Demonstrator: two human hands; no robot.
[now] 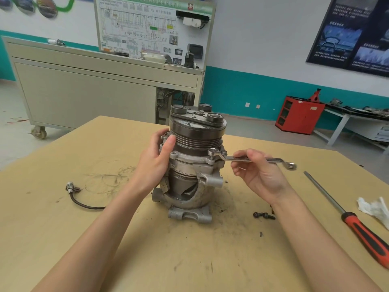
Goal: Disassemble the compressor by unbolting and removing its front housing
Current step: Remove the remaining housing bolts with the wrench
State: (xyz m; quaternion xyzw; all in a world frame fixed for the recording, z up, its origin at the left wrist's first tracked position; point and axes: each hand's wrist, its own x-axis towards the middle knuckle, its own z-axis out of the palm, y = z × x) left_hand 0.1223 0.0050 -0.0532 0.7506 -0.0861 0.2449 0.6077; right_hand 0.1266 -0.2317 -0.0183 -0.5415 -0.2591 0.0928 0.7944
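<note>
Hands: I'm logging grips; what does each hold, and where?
The right hand holds the wrench at mid-shank. The left hand grips the compressor at its side, thumb on the pulley.

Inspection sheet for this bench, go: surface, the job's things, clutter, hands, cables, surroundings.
Surface: tan table, scratched, dark grime around the compressor.
Job's things: compressor upright, pulley up; ring wrench seated on a flange bolt; two loose bolts on the table.
Clutter: red-handled tool; white rag at the right edge.
Hands: left hand grips the compressor's side; right hand holds the wrench.
Cables: black lead with connector, left of the compressor.
Surroundings: wheeled cabinet with wiring board; red cabinet.
</note>
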